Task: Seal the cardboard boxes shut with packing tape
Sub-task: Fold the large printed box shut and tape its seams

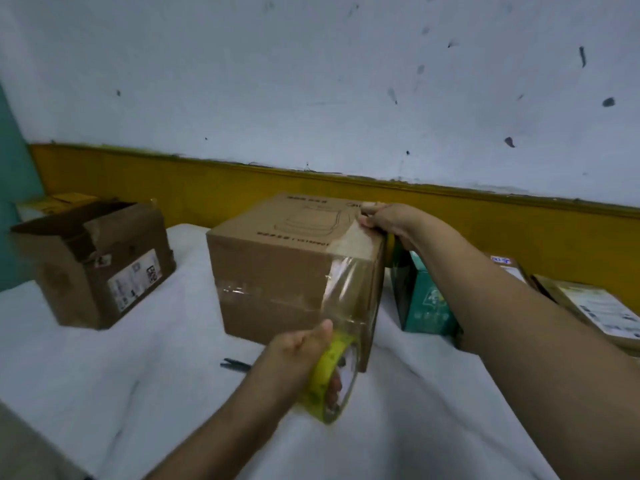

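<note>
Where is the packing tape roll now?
In the head view the tape roll is low in the centre, gripped by the left hand, just before the right front corner of the closed cardboard box.

A makeshift packing room: just beyond the left hand (pixel 298 355) gripping the tape roll (pixel 334 379) stands a cardboard box (pixel 273 268). Behind it rises a scuffed white wall (pixel 311 81) with a mustard band (pixel 207 188). An open labelled carton (pixel 93 268) left of that grip and labelled parcels (pixel 595 310) right of it lie on a white sheet (pixel 138 375).

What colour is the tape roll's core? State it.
Yellow; the core of the tape roll shows best in the head view.
</note>
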`<state>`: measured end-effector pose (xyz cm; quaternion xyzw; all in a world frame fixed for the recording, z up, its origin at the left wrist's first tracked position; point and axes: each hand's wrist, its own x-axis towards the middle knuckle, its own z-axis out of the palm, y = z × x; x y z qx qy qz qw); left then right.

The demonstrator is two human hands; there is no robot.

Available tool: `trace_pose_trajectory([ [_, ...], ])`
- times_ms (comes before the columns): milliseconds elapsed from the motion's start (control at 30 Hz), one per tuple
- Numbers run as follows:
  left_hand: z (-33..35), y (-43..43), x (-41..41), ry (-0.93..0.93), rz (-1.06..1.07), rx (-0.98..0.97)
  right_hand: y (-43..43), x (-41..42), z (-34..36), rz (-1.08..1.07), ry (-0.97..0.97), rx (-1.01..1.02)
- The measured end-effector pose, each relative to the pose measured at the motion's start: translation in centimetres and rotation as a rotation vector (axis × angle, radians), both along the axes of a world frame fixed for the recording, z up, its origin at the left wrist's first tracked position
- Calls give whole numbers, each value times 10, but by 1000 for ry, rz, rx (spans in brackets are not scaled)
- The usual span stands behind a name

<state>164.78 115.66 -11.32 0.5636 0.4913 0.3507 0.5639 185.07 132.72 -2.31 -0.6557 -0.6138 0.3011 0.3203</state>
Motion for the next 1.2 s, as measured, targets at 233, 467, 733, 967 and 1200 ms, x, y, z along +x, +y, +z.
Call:
trace_pose_trajectory([
  [233, -51, 28, 35, 71, 274, 250, -37, -7, -20, -15, 33, 247],
  [467, -47, 35, 36, 178, 234, 215, -86, -17, -65, 143, -312, 470],
  [733, -43, 121, -89, 254, 664, 497, -79, -26, -117, 78, -93, 682],
  [967, -38, 156, -82, 290, 490, 427, -77, -30, -113, -17, 340, 435],
  [1200, 101, 162, -73, 692, 659, 649, -67, -24, 1, -101, 612, 188],
])
